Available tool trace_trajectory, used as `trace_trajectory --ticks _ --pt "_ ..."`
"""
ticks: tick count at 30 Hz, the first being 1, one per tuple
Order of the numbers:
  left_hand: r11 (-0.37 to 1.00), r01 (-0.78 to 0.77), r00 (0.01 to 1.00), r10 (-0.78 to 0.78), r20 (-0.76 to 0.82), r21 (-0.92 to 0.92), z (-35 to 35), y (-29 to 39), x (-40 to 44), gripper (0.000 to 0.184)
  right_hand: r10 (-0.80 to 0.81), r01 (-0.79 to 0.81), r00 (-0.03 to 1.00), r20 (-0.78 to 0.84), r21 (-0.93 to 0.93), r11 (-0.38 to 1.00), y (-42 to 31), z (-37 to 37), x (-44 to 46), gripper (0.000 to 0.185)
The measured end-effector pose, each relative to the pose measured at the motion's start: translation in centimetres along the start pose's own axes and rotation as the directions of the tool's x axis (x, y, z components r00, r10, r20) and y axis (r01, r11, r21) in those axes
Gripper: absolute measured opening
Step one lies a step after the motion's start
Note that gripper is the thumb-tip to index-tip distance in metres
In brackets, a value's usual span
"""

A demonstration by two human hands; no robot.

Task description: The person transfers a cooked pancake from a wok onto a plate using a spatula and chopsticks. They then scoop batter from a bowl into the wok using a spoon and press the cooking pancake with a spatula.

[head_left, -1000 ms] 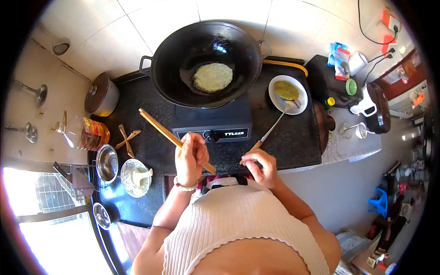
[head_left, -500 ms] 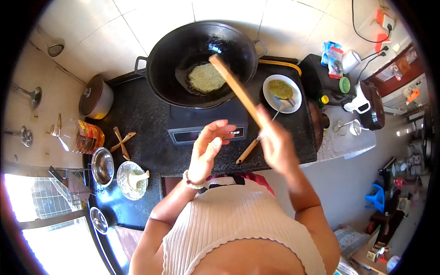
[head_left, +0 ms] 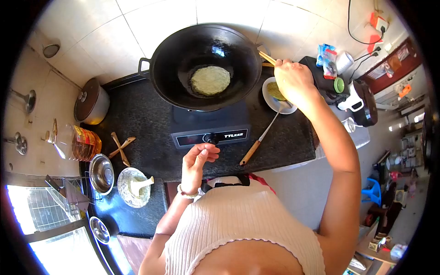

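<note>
Pinched around a pair of chopsticks [head_left: 267, 57], my right hand [head_left: 295, 82] is raised beside the wok's right handle, and the tips reach the rim there. Inside the black wok [head_left: 169, 59] lies a pale round pancake [head_left: 210, 80]. The wok sits on a dark cooker [head_left: 208, 123]. My left hand [head_left: 197, 165] is in front of the cooker's knob, fingers curled, with nothing visible in it. Below my right hand a white plate [head_left: 267, 97] bears a greenish pancake [head_left: 276, 91] and the head of a wooden-handled spatula [head_left: 250, 153].
At the left stand a lidded pot [head_left: 92, 101], an oil bottle [head_left: 82, 143], a wooden cross-shaped stand [head_left: 122, 149], a metal bowl [head_left: 101, 174] and a batter bowl [head_left: 130, 192]. A black appliance and packets [head_left: 329, 63] are at the right.
The chopsticks have passed from my left hand to my right, which has left the spatula handle and moved up to the wok's right side. My left hand, now without them, is lower.
</note>
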State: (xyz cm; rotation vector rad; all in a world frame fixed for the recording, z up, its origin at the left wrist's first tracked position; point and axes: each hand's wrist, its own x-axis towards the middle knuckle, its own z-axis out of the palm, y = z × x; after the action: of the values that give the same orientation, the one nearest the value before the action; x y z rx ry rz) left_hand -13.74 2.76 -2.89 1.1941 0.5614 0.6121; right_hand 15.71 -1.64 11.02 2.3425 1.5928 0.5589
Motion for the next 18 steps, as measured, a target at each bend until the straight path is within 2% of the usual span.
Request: trace_trajectory --ticks 2,6,11,18 --pt "1.0 -0.005 0.999 0.005 -0.033 -0.01 -0.9 0.3 -0.2 0.024 0.009 -0.012 1.0 0.023 0.142 0.99 0.3 1.3 0.7 0.015" --pt "0.999 -0.039 0.994 0.036 -0.107 -0.024 -3.2 0.2 -0.2 0.023 0.029 -0.044 0.998 0.064 0.247 0.968 -0.3 1.3 0.3 0.014" --pt "0.994 -0.107 0.978 0.1 -0.182 -0.029 -5.5 1.3 0.7 0.022 0.055 -0.08 0.995 0.088 0.306 0.949 -1.0 1.1 0.2 0.015" --pt "0.991 -0.135 0.97 0.134 -0.201 0.008 -7.0 2.5 1.1 0.02 0.111 -0.155 0.983 0.143 0.342 0.927 -1.8 0.9 -0.2 0.017"
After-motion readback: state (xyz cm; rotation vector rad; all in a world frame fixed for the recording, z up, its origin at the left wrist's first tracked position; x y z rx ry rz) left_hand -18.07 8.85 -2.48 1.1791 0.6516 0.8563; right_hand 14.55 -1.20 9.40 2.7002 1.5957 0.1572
